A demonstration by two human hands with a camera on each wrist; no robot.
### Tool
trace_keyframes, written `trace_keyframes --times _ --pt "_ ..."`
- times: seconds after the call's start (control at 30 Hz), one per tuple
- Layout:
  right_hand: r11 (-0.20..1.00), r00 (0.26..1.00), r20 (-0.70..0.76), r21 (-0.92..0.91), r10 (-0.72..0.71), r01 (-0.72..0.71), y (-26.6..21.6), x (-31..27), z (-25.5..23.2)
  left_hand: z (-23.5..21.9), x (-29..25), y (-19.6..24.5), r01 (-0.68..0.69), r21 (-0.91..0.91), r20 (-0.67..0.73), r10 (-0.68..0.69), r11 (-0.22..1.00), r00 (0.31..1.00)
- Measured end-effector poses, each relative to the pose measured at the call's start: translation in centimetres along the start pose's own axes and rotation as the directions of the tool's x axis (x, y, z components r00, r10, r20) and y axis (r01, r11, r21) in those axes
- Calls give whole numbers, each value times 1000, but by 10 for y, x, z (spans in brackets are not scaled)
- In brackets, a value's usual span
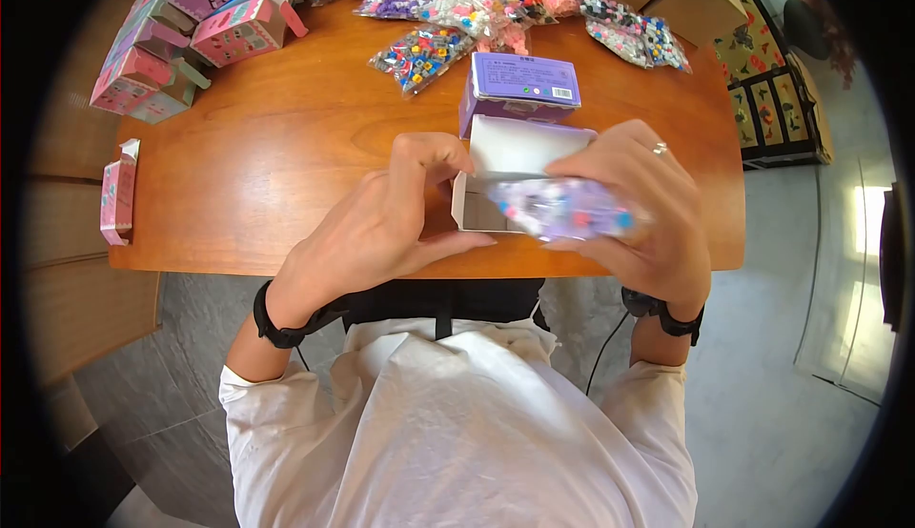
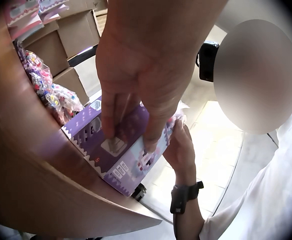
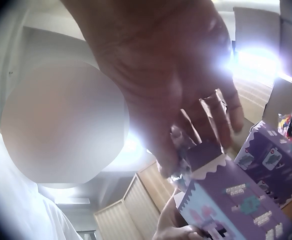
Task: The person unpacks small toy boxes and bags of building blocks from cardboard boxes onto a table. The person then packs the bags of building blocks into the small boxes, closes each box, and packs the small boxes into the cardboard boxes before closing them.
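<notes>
An open purple box with a white inside (image 1: 519, 150) stands near the table's front edge, its flap raised. The left hand (image 1: 372, 223) grips its left side, fingers and thumb around the wall; in the left wrist view the left hand (image 2: 136, 85) lies over the purple printed box (image 2: 106, 145). At the box's opening the right hand (image 1: 643, 213) pinches a clear bag of colored pieces (image 1: 572, 210), blurred in the head view. In the right wrist view the right hand (image 3: 171, 85) holds the shiny bag (image 3: 180, 175) beside the box (image 3: 236, 200).
Behind stands a second purple box (image 1: 524, 80). Several bags of colored pieces (image 1: 419, 56) lie along the table's back. Pink and purple boxes (image 1: 238, 30) are stacked at the back left, and a pink box (image 1: 118, 199) sits at the left edge of the table (image 1: 238, 175).
</notes>
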State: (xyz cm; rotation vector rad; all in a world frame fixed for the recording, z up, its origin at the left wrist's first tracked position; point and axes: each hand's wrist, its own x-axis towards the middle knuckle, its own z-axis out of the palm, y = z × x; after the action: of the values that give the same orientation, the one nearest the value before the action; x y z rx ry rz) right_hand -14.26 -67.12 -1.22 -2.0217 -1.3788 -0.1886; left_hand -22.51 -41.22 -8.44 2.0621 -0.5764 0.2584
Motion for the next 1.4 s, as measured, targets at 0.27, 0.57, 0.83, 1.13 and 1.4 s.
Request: trace_keyframes --times 0.27,0.57,0.83,1.13,1.4 --pt "865 885 -277 447 376 -227 1 -25 31 3 -2 -10 -205 43 -60 207 978 977" --pt "791 816 -358 585 453 -183 -8 -35 64 2 4 5 -162 -49 -153 153 986 976" --pt "968 905 -406 251 131 -27 -2 -35 74 -1 5 0 -277 -126 -116 263 953 958" --pt "914 879 -409 399 245 -69 -4 -34 78 -2 2 7 -249 44 -167 253 967 953" --pt "943 921 -368 333 126 4 -3 -32 75 -4 -2 1 -260 104 -119 272 960 955"
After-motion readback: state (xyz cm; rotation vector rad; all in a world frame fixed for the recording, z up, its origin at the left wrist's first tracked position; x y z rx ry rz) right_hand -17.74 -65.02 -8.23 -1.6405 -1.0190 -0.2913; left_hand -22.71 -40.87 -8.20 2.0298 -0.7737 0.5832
